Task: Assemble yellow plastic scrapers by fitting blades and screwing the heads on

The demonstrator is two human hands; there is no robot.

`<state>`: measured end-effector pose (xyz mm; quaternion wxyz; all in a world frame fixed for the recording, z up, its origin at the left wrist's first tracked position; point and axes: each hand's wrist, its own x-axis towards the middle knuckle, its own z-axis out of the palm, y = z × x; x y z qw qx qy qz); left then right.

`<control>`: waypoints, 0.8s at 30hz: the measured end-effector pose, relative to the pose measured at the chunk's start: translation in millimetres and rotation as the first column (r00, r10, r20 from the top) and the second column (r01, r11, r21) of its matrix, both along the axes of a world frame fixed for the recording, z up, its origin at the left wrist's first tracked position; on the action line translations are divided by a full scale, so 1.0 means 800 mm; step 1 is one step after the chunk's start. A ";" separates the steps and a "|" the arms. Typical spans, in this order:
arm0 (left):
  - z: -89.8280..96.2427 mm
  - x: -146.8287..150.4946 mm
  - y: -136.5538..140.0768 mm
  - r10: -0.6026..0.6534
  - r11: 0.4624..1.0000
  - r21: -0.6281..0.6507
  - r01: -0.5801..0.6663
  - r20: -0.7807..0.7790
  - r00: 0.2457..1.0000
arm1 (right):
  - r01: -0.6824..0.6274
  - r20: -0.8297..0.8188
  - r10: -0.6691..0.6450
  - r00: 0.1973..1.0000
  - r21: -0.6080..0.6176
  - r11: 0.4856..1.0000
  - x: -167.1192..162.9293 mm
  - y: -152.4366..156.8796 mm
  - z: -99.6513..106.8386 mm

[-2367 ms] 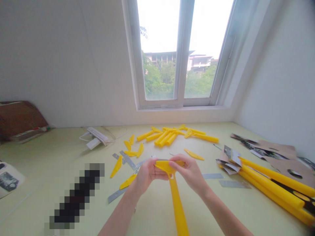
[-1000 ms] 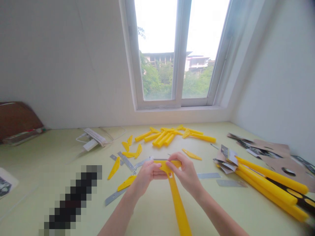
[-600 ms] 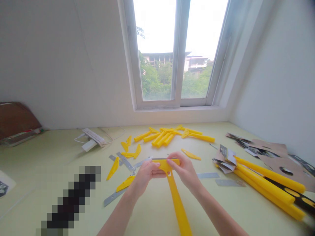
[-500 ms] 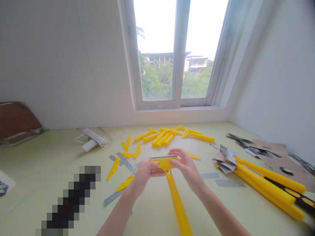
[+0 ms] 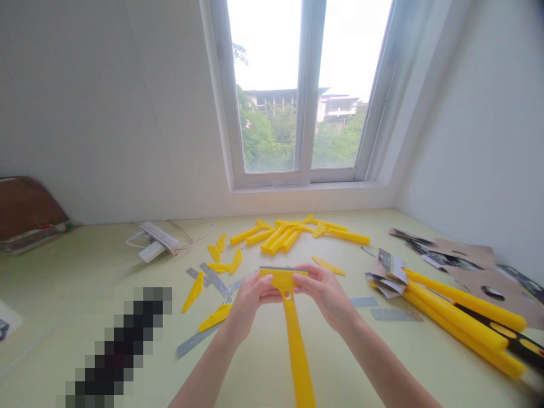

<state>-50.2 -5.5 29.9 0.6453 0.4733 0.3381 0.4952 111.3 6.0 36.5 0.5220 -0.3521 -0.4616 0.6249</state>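
Observation:
A yellow long-handled scraper is held up in front of me, its wide head away from me and its handle running down out of view. Along the head's far edge lies a thin grey blade strip. My left hand grips the left end of the head, thumb on top and fingers beneath. At the right end, my right hand pinches the head the same way. Left of my left hand lie loose yellow head pieces and grey metal blades. More flat blades rest right of my right hand.
Several yellow handles are piled at the back below the window. On the right lie packaged long yellow scrapers and brown cardboard packaging. A white power strip with a cable is at back left. A pixelated dark shape covers the left front.
My right hand's raised fingers have come down and curled behind the scraper head. The handle's lower end has swung to the left. My left hand keeps its grip.

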 end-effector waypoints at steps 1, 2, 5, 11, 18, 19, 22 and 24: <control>0.001 0.004 -0.002 0.032 0.999 -0.002 -0.032 -0.002 1.000 | 0.018 -0.010 -0.018 1.000 0.013 1.000 -0.001 -0.001 0.000; 0.002 0.008 -0.004 0.066 0.998 -0.003 -0.066 -0.007 0.998 | 0.034 -0.016 -0.034 0.999 0.026 0.999 -0.002 -0.001 0.000; 0.001 0.022 -0.011 0.161 0.987 0.009 -0.160 -0.037 0.986 | 0.075 -0.032 -0.074 0.997 0.054 0.996 -0.004 -0.002 -0.004; -0.014 0.043 -0.024 0.089 0.996 -0.014 -0.090 -0.060 0.994 | 0.091 -0.045 -0.088 0.995 0.065 0.994 -0.011 -0.008 -0.010; -0.006 0.040 -0.030 0.083 0.995 -0.052 -0.086 -0.048 0.995 | -0.003 0.013 0.003 1.000 0.027 1.000 -0.013 -0.014 -0.002; -0.004 0.039 -0.030 0.056 0.997 -0.053 -0.058 -0.041 0.998 | 0.004 0.025 -0.004 1.000 0.013 1.000 -0.011 -0.012 -0.002; -0.004 0.041 -0.032 -0.005 0.998 -0.057 0.004 -0.010 1.000 | 0.003 0.008 -0.003 1.000 -0.040 0.999 -0.002 -0.003 -0.004; -0.009 0.046 -0.036 -0.037 0.996 -0.077 0.039 0.020 0.999 | 0.008 -0.078 -0.019 0.997 -0.133 0.991 0.005 0.008 -0.008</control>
